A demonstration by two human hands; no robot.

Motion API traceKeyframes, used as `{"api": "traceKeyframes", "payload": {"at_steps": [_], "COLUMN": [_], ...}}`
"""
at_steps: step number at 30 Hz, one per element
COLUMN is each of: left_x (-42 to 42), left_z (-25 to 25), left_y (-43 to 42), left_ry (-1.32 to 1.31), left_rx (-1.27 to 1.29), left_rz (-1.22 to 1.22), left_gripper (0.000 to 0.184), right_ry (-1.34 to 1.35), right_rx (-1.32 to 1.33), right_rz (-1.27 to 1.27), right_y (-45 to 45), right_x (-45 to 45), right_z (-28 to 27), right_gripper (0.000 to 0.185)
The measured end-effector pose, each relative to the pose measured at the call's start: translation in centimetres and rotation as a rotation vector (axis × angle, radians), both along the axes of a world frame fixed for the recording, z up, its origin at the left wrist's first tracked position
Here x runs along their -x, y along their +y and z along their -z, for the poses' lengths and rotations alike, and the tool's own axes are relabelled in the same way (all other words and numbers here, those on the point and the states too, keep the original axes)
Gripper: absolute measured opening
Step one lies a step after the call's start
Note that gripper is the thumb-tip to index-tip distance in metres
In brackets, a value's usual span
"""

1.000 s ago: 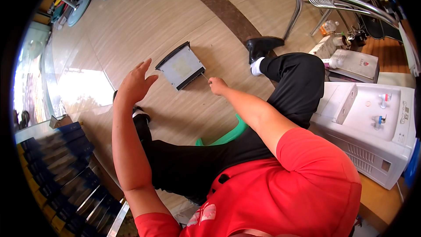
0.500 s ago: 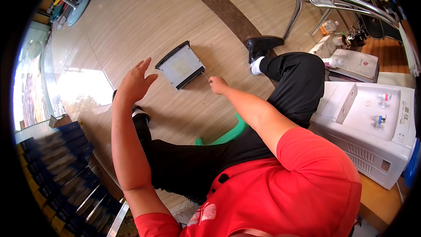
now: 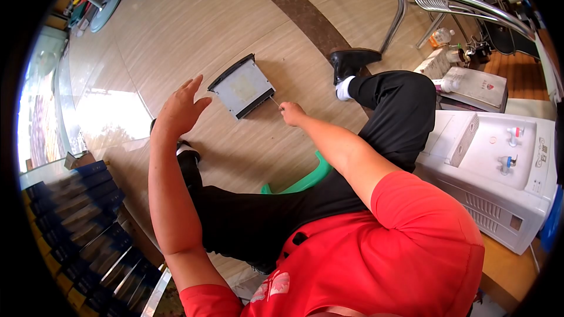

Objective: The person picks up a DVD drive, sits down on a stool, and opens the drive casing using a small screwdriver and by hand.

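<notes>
The shiny tan floor (image 3: 176,35) has a dark brown stripe (image 3: 288,6) running across it. A silver metal chair (image 3: 397,12) stands at the top right. On the right is a white water machine (image 3: 479,176) with one red tap and one blue tap. Blue and yellow boxes (image 3: 88,191) sit at the lower left, and a bit of green plastic (image 3: 311,181) shows by the person's leg.

The left arm is bent at the elbow and reaches up and forward. The left hand (image 3: 181,108) has its fingers out straight and its thumb apart, and it has hold of nothing. The right arm reaches across the front, slanting to the left. The right hand (image 3: 291,114) is curled around the end of a thin rod (image 3: 274,101).

The flat grey box (image 3: 239,87) lies on the floor between the hands, a little ahead of them, turned at a slant. Its left corner is near the left thumb. The rod points at its black edge, close to the right corner. The tip is too small to tell if it touches.
</notes>
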State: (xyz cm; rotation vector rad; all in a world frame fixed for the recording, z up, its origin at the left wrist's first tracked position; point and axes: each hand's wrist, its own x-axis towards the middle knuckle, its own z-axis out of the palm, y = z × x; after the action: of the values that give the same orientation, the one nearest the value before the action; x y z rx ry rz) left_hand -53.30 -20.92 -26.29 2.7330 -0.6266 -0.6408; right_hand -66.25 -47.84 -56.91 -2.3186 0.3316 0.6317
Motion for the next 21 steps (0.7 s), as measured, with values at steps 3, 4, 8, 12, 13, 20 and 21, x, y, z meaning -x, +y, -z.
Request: {"api": "traceKeyframes", "payload": {"at_steps": [3, 4, 8, 12, 13, 20, 21], "left_x": [0.1, 0.1, 0.1, 0.0, 0.1, 0.0, 0.0], "left_z": [-0.2, -0.3, 0.1, 0.0, -0.1, 0.1, 0.0], "left_y": [-0.1, -0.2, 0.0, 0.0, 0.0, 0.1, 0.1], "left_ry": [0.004, 0.005, -0.005, -0.003, -0.001, -0.005, -0.005], "left_rx": [-0.002, -0.007, -0.001, 0.01, 0.013, -0.007, -0.009], "left_rz": [-0.003, -0.009, 0.004, 0.001, 0.002, 0.0, 0.001], "left_gripper": [0.059, 0.059, 0.059, 0.059, 0.059, 0.059, 0.059], "right_ry": [0.004, 0.0, 0.004, -0.019, -0.025, -0.035, -0.035], "right_rx": [0.005, 0.011, 0.027, 0.011, 0.008, 0.039, 0.035], "right_rz": [0.005, 0.007, -0.003, -0.015, -0.009, -0.003, -0.01], "right_y": [0.0, 0.0, -0.1, -0.2, -0.1, -0.1, -0.2], "right_x": [0.0, 0.0, 0.1, 0.1, 0.1, 0.1, 0.1], "right_z": [-0.2, -0.2, 0.0, 0.4, 0.4, 0.8, 0.7], "right_gripper": [0.021, 0.021, 0.022, 0.022, 0.022, 0.022, 0.022]}}
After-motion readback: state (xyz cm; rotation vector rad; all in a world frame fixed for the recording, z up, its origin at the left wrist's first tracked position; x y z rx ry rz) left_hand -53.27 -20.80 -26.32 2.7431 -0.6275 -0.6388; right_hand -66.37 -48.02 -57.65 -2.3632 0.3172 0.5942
